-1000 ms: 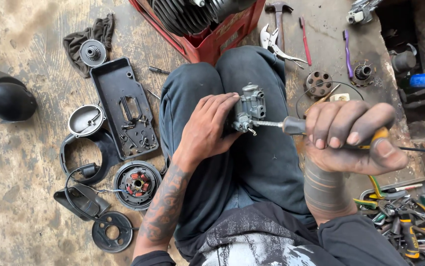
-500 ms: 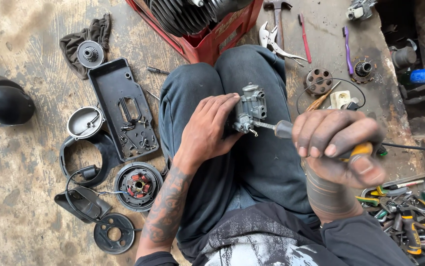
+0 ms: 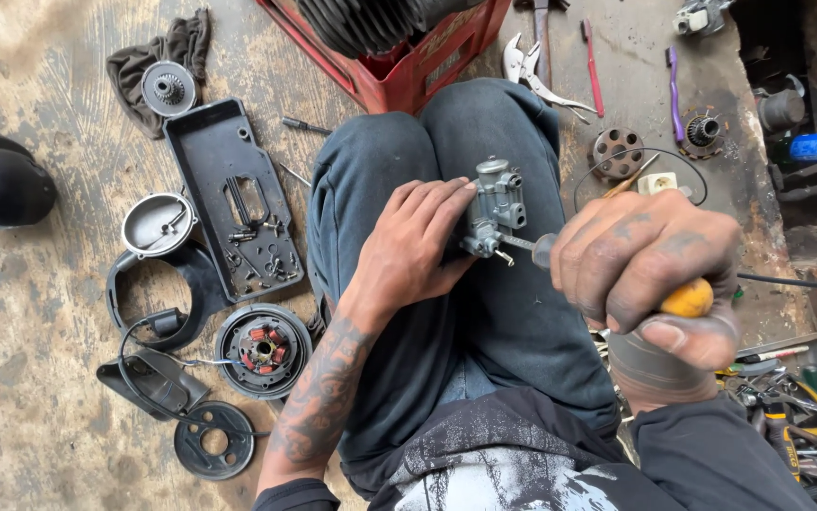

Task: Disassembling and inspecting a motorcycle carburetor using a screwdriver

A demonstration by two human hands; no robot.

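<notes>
The right hand (image 3: 650,270) is wrapped fully round the yellow handle of a screwdriver (image 3: 688,299), its grip closed tight on it, the shaft running left to a small grey metal carburettor (image 3: 496,208). That part sits over the person's lap, above the dark trousers, held by the left hand (image 3: 418,241) — fingers curled round its near side and clamped on it from the left. The tip appears to meet a fitting low on the body, though the exact seat is too small to make out.

To do this well, I would judge that the shaft should stay in line with the screw, pressed in firmly while turning, so the tip does not ride out and chew the soft metal. The left hand ought to brace the part against the thigh rather than hold it in the air.

Farther out on the floor lie a black cover plate (image 3: 234,199) with loose small screws, a round stator with copper coils (image 3: 263,348) — and beyond the knees a red crate (image 3: 408,71) and pliers (image 3: 533,71).
</notes>
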